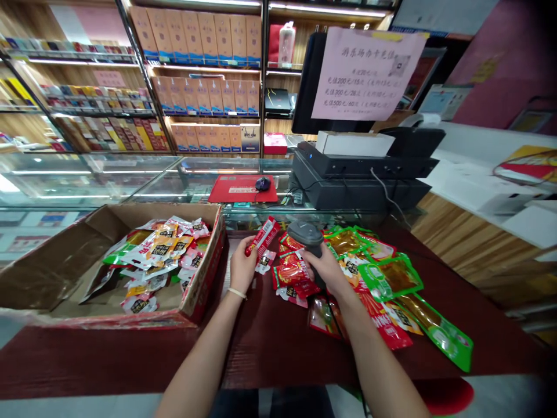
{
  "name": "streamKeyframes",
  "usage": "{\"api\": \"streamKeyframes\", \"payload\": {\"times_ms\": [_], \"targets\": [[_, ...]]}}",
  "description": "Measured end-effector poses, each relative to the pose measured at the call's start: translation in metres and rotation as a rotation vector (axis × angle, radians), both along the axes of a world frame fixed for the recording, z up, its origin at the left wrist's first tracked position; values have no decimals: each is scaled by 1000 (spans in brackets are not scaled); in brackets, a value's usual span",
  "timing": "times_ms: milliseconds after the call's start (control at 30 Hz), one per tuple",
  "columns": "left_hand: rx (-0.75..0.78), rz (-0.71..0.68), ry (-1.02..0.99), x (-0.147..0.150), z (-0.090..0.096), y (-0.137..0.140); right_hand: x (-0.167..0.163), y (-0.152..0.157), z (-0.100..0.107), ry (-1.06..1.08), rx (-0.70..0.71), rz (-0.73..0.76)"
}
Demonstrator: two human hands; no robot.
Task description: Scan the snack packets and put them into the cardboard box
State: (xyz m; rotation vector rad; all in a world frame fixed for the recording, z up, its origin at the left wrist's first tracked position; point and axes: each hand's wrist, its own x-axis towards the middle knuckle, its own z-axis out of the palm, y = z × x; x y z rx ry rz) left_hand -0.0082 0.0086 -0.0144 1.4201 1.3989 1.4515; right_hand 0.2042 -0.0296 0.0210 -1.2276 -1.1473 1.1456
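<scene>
My left hand (242, 264) is closed on a red snack packet (263, 235), its barcode side turned up. In my right hand (326, 266) is a dark grey barcode scanner (305, 233), its head pointing left toward that packet. Under and around the scanner lie several red snack packets (290, 273). A small white and pink packet (265, 262) rests on the table just below the held one. To the right spreads a pile of packets, with green-edged ones (394, 276) on top and a long red one (383, 319) near my right forearm.
An open cardboard box (204, 273) with many small snack packets (161, 249) stands at the left of the dark red table (270, 354). Behind are a glass counter (152, 174), a red mouse pad (235, 188) with a mouse (263, 184), and a checkout machine (361, 180) with a paper sign (365, 75).
</scene>
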Motion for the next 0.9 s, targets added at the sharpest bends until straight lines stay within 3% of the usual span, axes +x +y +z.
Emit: {"api": "streamKeyframes", "payload": {"times_ms": [67,200,300,400,533,600,700,800,900], "targets": [[40,-21,89,2,21,-6,1,2,0,56,-1,-23],[220,17,279,-9,80,-28,6,3,2,153,2,-84],[304,113,398,-36,118,-46,8,3,3,178,-15,-89],[354,273,474,-77,136,-59,7,2,4,186,-5,-80],[441,538,595,-143,136,-63,3,0,4,153,40,-59],[439,603,663,-175,129,-60,1,-1,4,160,53,-43],[281,534,738,-211,113,-52,-4,0,5,170,36,-18],[107,412,707,-226,100,-46,-7,0,11,161,28,-11],[126,377,604,-222,95,-46,-7,-4,22,159,49,-4]]}}
